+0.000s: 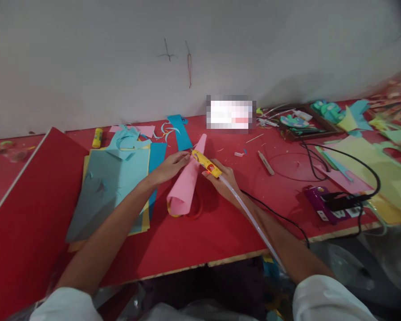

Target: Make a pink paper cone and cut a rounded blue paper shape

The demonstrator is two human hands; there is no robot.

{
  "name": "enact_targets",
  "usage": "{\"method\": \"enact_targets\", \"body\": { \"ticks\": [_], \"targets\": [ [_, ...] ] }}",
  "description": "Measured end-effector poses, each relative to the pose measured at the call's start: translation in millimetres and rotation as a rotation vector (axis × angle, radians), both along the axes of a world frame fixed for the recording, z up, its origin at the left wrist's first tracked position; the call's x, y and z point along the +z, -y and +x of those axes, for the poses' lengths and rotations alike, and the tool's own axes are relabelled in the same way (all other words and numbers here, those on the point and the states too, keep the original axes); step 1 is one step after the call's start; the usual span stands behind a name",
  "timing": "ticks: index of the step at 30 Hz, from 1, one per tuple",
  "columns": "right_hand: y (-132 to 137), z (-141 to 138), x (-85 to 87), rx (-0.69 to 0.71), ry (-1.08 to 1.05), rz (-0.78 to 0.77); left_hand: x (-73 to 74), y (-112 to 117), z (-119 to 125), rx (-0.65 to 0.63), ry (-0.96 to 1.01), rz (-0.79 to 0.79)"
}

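Note:
A pink paper cone lies on the red table, tip pointing away toward the wall. My left hand rests on the cone's left side with fingers stretched along it, holding it steady. My right hand is closed round a yellow glue gun, whose nozzle touches the cone's upper edge. A clear glue stick sticks out of the gun's back along my right forearm. A black cord runs off to the right.
A stack of light blue, teal and yellow paper lies left of the cone. A yellow glue stick stands near the wall. A purple power strip with plugged cables sits at the right, with paper cut-outs beyond it.

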State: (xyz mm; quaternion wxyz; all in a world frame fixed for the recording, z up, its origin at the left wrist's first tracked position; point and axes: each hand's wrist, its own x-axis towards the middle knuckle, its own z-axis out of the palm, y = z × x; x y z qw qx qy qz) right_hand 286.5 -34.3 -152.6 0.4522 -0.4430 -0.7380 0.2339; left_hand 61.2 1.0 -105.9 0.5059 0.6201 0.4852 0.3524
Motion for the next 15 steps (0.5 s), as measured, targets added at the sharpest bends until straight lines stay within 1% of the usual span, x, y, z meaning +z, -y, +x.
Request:
{"method": "enact_targets", "body": {
  "ticks": [3,7,12,15],
  "targets": [
    [0,2,2.8,-0.01,-0.022,-0.028,2.5,8,8,0.001,0.089,-0.071],
    [0,3,5.5,-0.015,-0.023,-0.03,2.3,15,15,-0.063,0.195,-0.118],
    [-1,2,3.8,0.005,-0.029,-0.015,5.6,25,18,-0.005,0.165,-0.158],
    [-1,2,2.7,-0.006,-0.027,-0.007,10.6,32,23,-0.043,0.188,-0.178]
  ]
}}
